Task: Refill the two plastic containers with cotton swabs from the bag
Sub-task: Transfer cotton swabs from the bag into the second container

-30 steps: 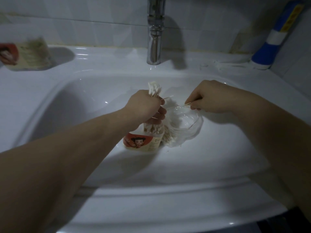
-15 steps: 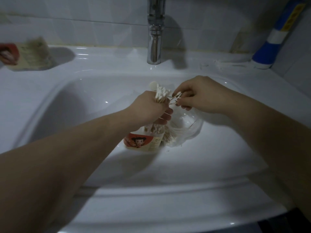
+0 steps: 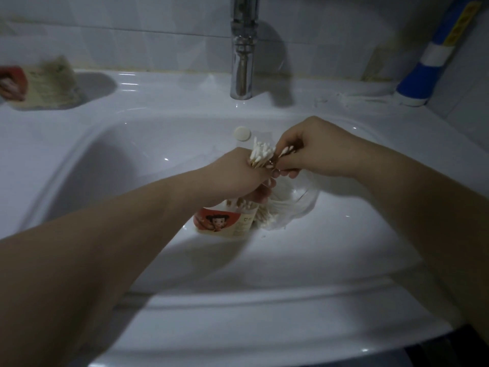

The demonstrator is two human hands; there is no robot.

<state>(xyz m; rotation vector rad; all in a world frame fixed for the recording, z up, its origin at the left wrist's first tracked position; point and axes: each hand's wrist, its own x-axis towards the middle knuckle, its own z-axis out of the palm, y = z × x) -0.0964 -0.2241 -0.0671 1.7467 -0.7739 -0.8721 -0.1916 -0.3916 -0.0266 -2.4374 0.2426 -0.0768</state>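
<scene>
— Where is the bundle of cotton swabs (image 3: 260, 154) held?
— It is gripped upright, tips up, in the left hand (image 3: 238, 176), over the sink (image 3: 105, 154).
— And the right hand (image 3: 317, 149)?
— A few loose swabs (image 3: 287, 150) are pinched in it, touching the bundle's right side.
— Where is the container (image 3: 227, 222)?
— Just below the left hand, so that hand is judged nearer. The bag (image 3: 293, 205) lies beside the container's right.
</scene>
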